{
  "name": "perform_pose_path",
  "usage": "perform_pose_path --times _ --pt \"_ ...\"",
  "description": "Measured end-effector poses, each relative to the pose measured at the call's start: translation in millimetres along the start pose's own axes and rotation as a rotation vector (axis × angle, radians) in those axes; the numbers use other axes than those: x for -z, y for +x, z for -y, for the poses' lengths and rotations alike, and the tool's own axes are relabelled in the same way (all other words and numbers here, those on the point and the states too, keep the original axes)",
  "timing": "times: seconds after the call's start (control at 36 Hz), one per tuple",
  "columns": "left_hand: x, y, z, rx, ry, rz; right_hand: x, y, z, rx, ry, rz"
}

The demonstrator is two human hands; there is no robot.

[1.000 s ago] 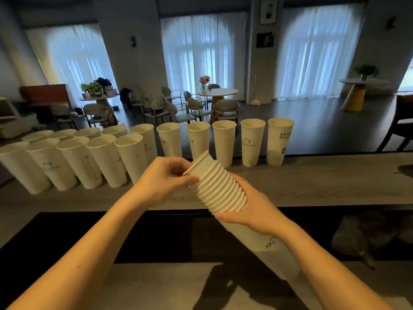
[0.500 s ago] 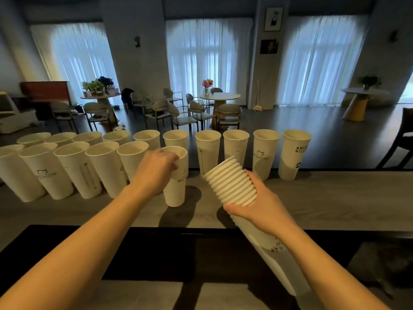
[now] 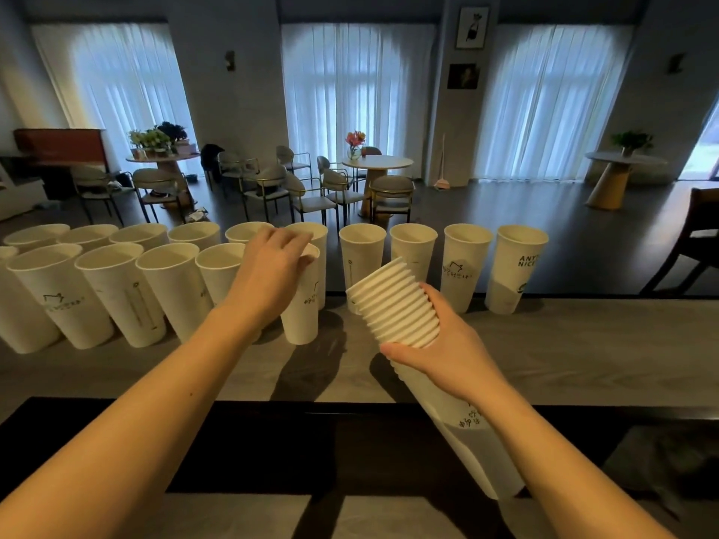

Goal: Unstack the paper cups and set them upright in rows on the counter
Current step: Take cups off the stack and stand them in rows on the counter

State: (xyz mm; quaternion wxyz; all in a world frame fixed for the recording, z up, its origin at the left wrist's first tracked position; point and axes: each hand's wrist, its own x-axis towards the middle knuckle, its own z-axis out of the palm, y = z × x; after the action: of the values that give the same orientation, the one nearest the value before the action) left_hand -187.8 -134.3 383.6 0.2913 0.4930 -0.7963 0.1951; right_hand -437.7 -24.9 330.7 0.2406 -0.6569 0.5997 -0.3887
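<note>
Head-worn wide view, forward and down over a counter [image 3: 583, 344].

Looks from the person's own standpoint, close above both forearms, with the left hand [image 3: 268, 274] and right hand [image 3: 447, 352] in the near middle. Faces across rows of cups [image 3: 362, 254] toward a room of chairs [image 3: 311, 188] and curtained windows [image 3: 358, 91]. Straight lines bowed toward the edges. Only one view.

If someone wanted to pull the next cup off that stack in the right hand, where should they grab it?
Probably by the topmost rim of the stack of paper cups, pinched from the left. The stack tilts up and to the left, so its open mouth faces that way, and each rolled rim stands out as a ridge to catch. The right hand wraps the stack lower down, leaving the top rims free.
</note>
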Motion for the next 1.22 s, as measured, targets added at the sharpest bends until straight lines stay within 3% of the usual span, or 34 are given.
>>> perform_pose_path --times 0.06,0.17,0.36,0.56,0.64,0.72,0.94,1.22 --pt "19 -3 -27 0.034 -0.296 -0.019 2 -2 1 0.015 -0.006 0.002" --pt "43 -7 -70 0.112 -0.879 0.515 2 -7 1 0.013 -0.010 0.008" --pt "42 -13 -78 0.162 -1.014 0.690 15 -21 -4 0.053 -0.047 0.008" --pt "49 -6 -96 0.250 -0.957 0.445 26 -28 -15 0.066 -0.055 0.015" --pt "53 5 -89 0.298 -0.879 0.202 32 -27 -26 0.022 -0.084 0.009" --pt "41 14 -79 0.265 -0.643 -0.044 40 -22 -39 -0.030 -0.080 -0.015" --pt "-25 9 -88 -0.051 -0.075 0.191 51 -9 -52 -0.055 -0.053 -0.038" --pt "-48 17 -77 -0.095 -0.024 0.127 45 -4 -57 -0.062 -0.031 -0.029"
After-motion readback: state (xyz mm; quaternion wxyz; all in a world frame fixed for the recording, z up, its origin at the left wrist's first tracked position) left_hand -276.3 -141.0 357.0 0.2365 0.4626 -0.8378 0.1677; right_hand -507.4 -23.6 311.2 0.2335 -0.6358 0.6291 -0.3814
